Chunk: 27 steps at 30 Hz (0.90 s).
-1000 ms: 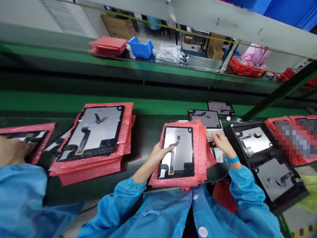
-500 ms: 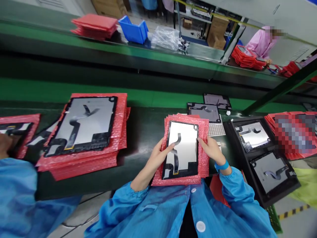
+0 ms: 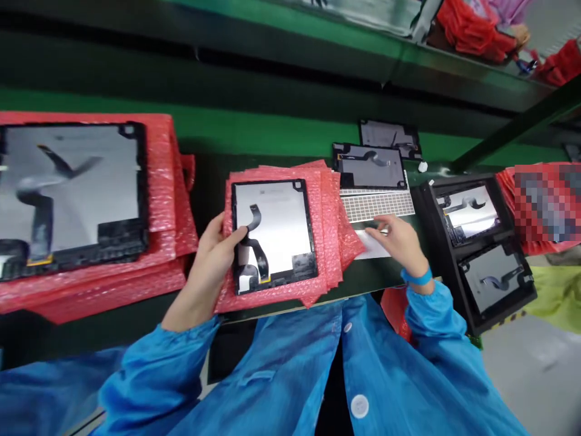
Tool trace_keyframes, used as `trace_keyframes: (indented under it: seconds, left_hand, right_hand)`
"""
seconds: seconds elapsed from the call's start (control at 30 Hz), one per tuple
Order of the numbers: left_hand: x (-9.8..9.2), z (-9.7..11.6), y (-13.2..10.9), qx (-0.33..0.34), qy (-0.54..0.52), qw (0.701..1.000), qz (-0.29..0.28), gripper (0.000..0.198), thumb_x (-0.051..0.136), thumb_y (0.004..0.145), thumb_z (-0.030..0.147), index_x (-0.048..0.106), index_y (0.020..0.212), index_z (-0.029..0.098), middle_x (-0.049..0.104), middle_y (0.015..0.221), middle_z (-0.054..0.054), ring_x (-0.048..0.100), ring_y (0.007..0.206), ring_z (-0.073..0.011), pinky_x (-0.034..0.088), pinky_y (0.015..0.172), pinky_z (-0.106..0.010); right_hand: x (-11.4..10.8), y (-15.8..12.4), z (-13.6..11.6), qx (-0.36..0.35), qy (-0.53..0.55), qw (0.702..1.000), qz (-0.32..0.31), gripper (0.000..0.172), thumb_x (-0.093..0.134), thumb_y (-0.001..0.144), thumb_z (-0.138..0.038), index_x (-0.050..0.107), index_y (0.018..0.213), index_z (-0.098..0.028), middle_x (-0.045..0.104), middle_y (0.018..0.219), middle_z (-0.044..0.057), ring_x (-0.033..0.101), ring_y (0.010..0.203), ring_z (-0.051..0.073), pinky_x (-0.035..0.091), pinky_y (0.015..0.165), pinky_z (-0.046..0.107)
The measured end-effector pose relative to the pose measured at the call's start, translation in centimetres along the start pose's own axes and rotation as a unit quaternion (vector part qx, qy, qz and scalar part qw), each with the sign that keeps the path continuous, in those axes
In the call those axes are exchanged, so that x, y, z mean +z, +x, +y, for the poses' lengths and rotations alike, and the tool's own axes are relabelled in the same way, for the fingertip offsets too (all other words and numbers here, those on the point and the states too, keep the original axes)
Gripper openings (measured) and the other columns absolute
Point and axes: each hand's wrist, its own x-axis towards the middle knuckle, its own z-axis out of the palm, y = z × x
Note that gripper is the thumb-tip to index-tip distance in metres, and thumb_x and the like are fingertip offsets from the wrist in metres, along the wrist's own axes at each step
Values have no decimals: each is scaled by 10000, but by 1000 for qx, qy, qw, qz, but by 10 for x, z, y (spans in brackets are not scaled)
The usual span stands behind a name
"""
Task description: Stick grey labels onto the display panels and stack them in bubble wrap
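Resting on a heap of red bubble-wrap sleeves (image 3: 163, 245), a wide silver-backed, black-framed rectangular screen (image 3: 115, 181) is lying well to the left of the held panel. At that panel's left edge, the bare left hand (image 3: 213, 251) is gripping, its thumb pressing on the silver face. The held panel (image 3: 284, 233), a flat rectangle with silver back, black frame and dark ribbon cable, is lying face-on over a fanned stack of red bubble-wrap sheets (image 3: 330, 227); its long axis is running away from the blue jacket (image 3: 295, 375). The left hand is the nearer one, touching it.

Right of the panel, beyond the fanned sheets, the bare right hand (image 3: 402, 245) is reaching over a plain white flat sheet (image 3: 370, 248), thumb and forefinger standing narrowly apart; whether they are pinching anything thin, I cannot tell. The panel is lying leftward of this hand. A white gridded label sheet (image 3: 380, 207) is lying just past its fingertips. Farthest right of the panel, a black two-compartment tray (image 3: 452, 266) is holding two similar screens (image 3: 472, 209).
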Motion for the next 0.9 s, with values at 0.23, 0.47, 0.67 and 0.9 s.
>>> trace_keyframes:
  seconds: [0.23,0.47,0.67,0.9]
  left_hand:
    - [-9,-1,1,47,23,997,-50,761,847,714,234,658,1449,187,717,1482,-82,675,1366,-249,492,1228,-335]
    - [-19,-2,-26,223,264,939,-1,882,760,900,352,383,1668,134,422,1726,-209,427,1593,-354,340,1325,-587]
    - [35,45,-46,498,385,737,-247,536,651,1029,344,561,1546,233,521,1671,-132,493,1556,-309,406,1296,-505]
    - [130,28,-43,496,528,550,-415,632,613,1055,512,651,1461,28,643,1481,-272,550,1463,-437,367,1272,-610]
  right_hand:
    - [-11,-14,53,-61,-3,997,-38,237,644,1044,-410,791,1077,-227,746,1051,116,714,996,292,594,921,459]
    - [-15,11,50,-12,149,986,69,319,570,1084,-538,640,1146,-232,749,930,46,660,766,198,562,768,377]
    - [7,66,18,-69,335,939,32,413,599,1060,-612,530,1346,-323,662,905,-8,653,752,186,558,667,345]
    - [48,96,0,-59,413,909,-2,284,544,1093,-563,602,1071,-286,579,741,-53,594,603,137,554,607,313]
